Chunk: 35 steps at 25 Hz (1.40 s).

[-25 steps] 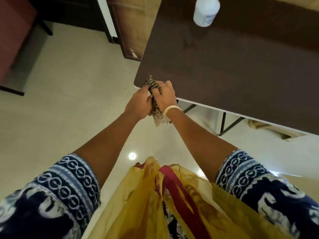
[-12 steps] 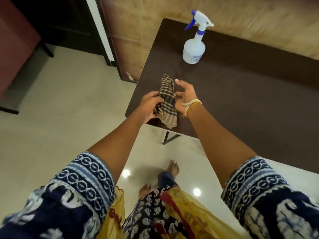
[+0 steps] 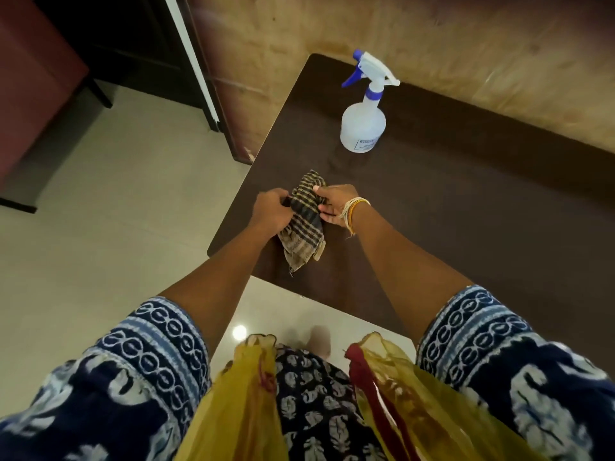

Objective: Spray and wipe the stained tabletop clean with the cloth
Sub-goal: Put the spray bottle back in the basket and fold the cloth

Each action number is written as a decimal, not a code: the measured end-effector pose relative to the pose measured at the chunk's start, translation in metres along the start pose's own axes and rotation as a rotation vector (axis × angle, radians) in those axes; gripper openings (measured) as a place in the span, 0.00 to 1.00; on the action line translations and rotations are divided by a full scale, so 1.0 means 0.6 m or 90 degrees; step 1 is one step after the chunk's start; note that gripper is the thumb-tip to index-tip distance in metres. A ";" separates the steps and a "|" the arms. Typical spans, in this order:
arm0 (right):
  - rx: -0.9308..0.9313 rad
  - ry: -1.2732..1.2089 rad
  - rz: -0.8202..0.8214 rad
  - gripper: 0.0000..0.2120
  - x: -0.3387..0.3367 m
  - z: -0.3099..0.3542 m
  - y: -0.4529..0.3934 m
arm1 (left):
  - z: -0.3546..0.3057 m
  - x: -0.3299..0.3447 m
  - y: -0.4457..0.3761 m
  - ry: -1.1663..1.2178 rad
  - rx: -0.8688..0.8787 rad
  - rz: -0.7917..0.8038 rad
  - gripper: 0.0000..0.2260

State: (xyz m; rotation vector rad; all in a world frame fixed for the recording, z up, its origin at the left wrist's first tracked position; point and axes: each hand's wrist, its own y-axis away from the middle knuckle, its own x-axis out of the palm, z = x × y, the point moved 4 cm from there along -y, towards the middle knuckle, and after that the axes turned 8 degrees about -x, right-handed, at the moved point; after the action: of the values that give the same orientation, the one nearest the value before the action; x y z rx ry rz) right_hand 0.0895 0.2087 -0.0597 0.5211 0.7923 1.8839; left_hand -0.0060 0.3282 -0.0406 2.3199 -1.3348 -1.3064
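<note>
The tabletop (image 3: 466,207) is a very dark brown. At centre frame the cloth (image 3: 304,224) is checked in black, dull tan and cream stripes. The spray bottle (image 3: 363,128), upper centre, has a milky white body, a white head, and a blue trigger, nozzle tip and collar. The sleeves (image 3: 133,377) are navy with white and pale blue ring and leaf prints. The scarf (image 3: 239,410) at the bottom is mustard yellow edged in red. The floor (image 3: 100,244) is pale cream, the wall (image 3: 466,44) mottled tan.
</note>
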 end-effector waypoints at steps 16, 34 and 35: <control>-0.398 0.281 -0.249 0.27 -0.122 0.263 -0.102 | -0.269 0.008 -0.138 -0.066 0.115 0.071 0.22; -0.436 0.191 -0.194 0.10 -0.435 0.155 0.055 | -0.363 0.260 0.044 -0.154 0.156 0.107 0.24; -0.435 0.187 -0.204 0.09 -0.472 0.147 0.070 | -0.371 0.288 0.071 -0.161 0.164 0.113 0.25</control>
State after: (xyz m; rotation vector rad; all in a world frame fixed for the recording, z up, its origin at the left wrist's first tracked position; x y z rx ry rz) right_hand 0.2402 -0.0347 0.0283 -0.2975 0.3385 1.7995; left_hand 0.1726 0.1122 0.0110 2.1779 -1.8413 -1.4858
